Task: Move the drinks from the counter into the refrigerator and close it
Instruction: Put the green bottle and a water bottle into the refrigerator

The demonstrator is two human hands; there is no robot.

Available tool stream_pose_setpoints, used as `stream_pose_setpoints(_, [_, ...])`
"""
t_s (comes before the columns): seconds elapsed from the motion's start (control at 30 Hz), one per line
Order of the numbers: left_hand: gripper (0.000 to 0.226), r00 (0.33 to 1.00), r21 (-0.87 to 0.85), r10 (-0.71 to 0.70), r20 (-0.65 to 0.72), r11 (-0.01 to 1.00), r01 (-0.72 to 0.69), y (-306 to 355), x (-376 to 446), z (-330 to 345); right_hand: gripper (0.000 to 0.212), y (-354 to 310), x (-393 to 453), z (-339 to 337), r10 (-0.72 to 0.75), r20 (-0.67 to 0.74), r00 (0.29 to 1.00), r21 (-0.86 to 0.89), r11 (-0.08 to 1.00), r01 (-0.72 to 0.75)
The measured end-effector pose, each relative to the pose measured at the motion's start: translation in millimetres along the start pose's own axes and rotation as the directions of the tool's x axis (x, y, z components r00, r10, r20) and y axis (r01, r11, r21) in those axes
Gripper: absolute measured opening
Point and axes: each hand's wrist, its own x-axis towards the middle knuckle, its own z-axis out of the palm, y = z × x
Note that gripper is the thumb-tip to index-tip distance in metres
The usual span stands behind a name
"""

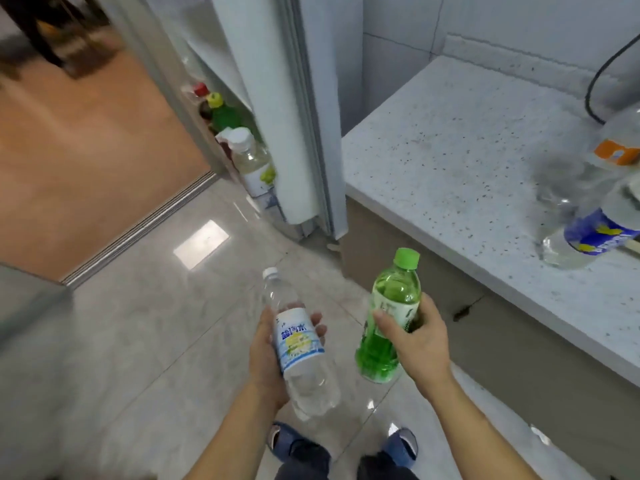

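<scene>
My left hand (pixel 266 358) grips a clear bottle with a white and blue label (pixel 299 341), held over the floor. My right hand (pixel 415 344) grips a green bottle with a green cap (pixel 391 317) just right of it. The refrigerator (pixel 304 98) stands ahead with its door (pixel 166 81) swung open to the left. Several bottles sit in the door shelf, among them a white-capped pale bottle (pixel 251 157), a green bottle with a yellow cap (pixel 221 112) and a red-capped one (pixel 201 90). On the speckled counter (pixel 450 150) at the right stand a clear bottle with a blue label (pixel 588 226) and one with an orange label (pixel 616 147).
A black cable (pixel 599 71) runs down onto the counter's back. The counter's front edge lies close to my right hand. Glossy tile floor (pixel 138 341) spreads below, with an orange floor (pixel 86 150) beyond a door track at left. My feet in blue slippers (pixel 398 445) show below.
</scene>
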Motion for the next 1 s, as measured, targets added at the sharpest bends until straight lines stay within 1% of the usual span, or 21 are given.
stream_pose_setpoints(0.07, [0.069,0.999,-0.093,0.029,-0.017,0.995,-0.031,28,-13,-31,0.043,-1,-1,40,0.025,0.068,0.997,0.000,1.000,-0.025])
stream_pose_setpoints(0.1, [0.066,0.999,-0.111,0.046,-0.022,0.993,-0.048,42,-19,-46,0.044,-1,-1,60,0.035,0.092,0.995,0.001,0.999,-0.035])
stream_pose_setpoints(0.17, [0.064,0.995,-0.107,0.087,-0.040,0.990,-0.090,72,-29,-74,0.038,-4,-4,103,0.055,0.139,0.989,0.011,0.998,-0.057])
stream_pose_setpoints(0.23, [0.070,0.991,-0.095,0.118,-0.058,0.988,-0.123,101,-39,-102,0.027,-6,-8,147,0.085,0.199,0.976,0.019,0.996,-0.091])
stream_pose_setpoints(0.33, [0.079,0.982,-0.040,0.177,-0.067,0.983,-0.180,144,-51,-142,0.020,-10,-15,211,0.140,0.278,0.950,0.020,0.988,-0.152])
stream_pose_setpoints(0.43, [0.077,0.979,0.074,0.200,-0.045,0.978,-0.196,183,-63,-171,0.025,-16,-18,271,0.162,0.323,0.932,0.037,0.982,-0.184])
stream_pose_setpoints(0.53, [0.099,0.945,0.167,0.304,-0.119,0.945,-0.283,215,-70,-194,0.022,-21,-20,322,0.147,0.364,0.920,0.018,0.986,-0.165])
stream_pose_setpoints(0.63, [0.102,0.900,0.204,0.393,-0.187,0.912,-0.355,243,-70,-212,0.030,-25,-17,366,0.144,0.409,0.901,-0.013,0.988,-0.152])
stream_pose_setpoints(0.7, [0.101,0.882,0.226,0.419,-0.216,0.900,-0.372,260,-67,-219,0.031,-26,-11,390,0.140,0.432,0.891,-0.054,0.990,-0.130])
stream_pose_setpoints(0.77, [0.095,0.868,0.220,0.429,-0.250,0.898,-0.380,281,-60,-229,0.026,-24,-3,419,0.148,0.454,0.878,-0.075,0.989,-0.128])
stream_pose_setpoints(0.83, [0.083,0.853,0.212,0.447,-0.269,0.891,-0.401,305,-53,-236,0.022,-23,8,449,0.169,0.471,0.866,-0.083,0.986,-0.147])
stream_pose_setpoints(0.9, [0.069,0.840,0.201,0.461,-0.287,0.886,-0.418,335,-42,-243,0.025,-22,23,481,0.191,0.484,0.854,-0.087,0.982,-0.170])
stream_pose_setpoints(0.93, [0.066,0.834,0.202,0.465,-0.296,0.884,-0.421,351,-37,-246,0.028,-22,31,498,0.199,0.489,0.849,-0.090,0.980,-0.178])
stream_pose_setpoints(1.0, [0.070,0.825,0.214,0.470,-0.315,0.882,-0.420,385,-26,-250,0.030,-23,50,531,0.209,0.502,0.839,-0.091,0.978,-0.189])
